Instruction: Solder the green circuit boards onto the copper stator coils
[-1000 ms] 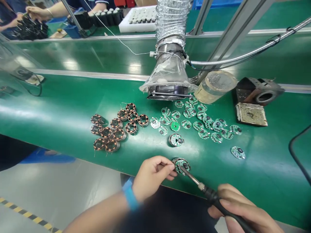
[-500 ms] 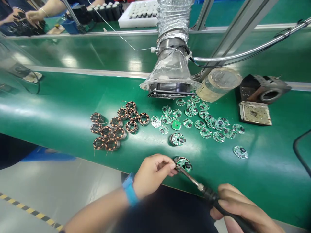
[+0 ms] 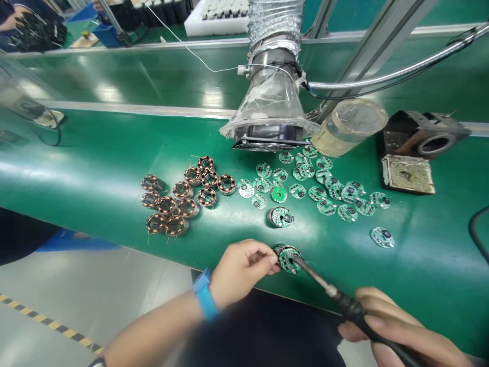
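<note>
My left hand [image 3: 244, 269], with a blue band at the wrist, grips the left side of a motor stator [image 3: 278, 251] near the table's front edge. On top of that stator lies a round green circuit board [image 3: 287, 261]. My right hand [image 3: 401, 326] is closed around the black handle of a soldering iron [image 3: 324, 287]. The iron's tip meets the right part of the board, by its dark chip. Just behind stands a second stator topped with a board [image 3: 280, 217], untouched by either hand.
Several copper-wound stators [image 3: 187, 208] stand at the left. Loose round boards [image 3: 336, 190] spread to the right, under a fume extractor hood [image 3: 269, 112]. Farther right are a cylindrical container [image 3: 349, 127] and an iron stand [image 3: 428, 135] with a sponge tray [image 3: 407, 172].
The soldering iron's tip has moved right across the board, from its left edge near my fingers. The board-topped stator appears slightly turned. My left hand keeps its grip.
</note>
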### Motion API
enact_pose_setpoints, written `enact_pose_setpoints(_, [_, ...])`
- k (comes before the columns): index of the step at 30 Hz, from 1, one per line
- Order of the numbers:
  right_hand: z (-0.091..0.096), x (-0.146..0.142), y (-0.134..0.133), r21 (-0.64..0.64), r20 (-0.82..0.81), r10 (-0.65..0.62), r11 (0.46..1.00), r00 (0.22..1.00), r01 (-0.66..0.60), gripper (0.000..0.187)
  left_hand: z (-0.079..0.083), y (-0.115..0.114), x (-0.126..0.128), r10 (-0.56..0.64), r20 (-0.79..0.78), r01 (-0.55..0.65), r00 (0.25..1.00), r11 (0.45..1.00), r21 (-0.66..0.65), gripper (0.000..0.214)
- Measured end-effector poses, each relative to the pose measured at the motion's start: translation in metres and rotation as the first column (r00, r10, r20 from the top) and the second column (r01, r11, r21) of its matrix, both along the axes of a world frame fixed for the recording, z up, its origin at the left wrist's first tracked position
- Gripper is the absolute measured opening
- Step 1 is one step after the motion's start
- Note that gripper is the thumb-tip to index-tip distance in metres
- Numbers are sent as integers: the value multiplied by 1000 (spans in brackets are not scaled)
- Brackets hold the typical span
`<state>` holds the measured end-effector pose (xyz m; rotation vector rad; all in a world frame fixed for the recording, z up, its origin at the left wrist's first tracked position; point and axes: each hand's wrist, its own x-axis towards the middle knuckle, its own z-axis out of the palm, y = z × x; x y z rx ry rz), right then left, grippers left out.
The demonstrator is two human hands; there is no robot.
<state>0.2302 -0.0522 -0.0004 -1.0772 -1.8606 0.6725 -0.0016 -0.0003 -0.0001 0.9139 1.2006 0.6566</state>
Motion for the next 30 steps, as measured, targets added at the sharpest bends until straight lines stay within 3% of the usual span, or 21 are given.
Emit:
enact_pose_setpoints(7, [-11,-39,35,159,170,-18,987,985,-9,34,2,11,-3,-86,-49,92,995,986,140,8])
enact_pose_setpoints(12, [-24,-51,36,154,98,-85,986,992,69,44,4,-4,2,143,-154,-109,978,971,212,11])
enact_pose_setpoints(17, [-25,-49,33,153,67,-74,986,995,64,47,3,-17,13,167,-164,-108,972,941,321,9])
enact_pose_setpoints(20, [-25,-49,35,154,78,-75,986,994,62,47,1,-17,19,223,-209,-88,952,854,512,12])
enact_pose_setpoints(24, [-27,-50,36,152,85,-75,986,994,61,48,-2,-18,20,316,-270,-8,910,663,749,20])
enact_pose_setpoints(26, [-28,-50,35,142,85,-72,988,994,60,49,-4,-19,17,318,-348,88,882,613,785,22])
enact_pose_setpoints(30, [-29,-51,35,143,82,-72,988,994,60,48,-7,-22,11,243,-544,339,803,565,752,29])
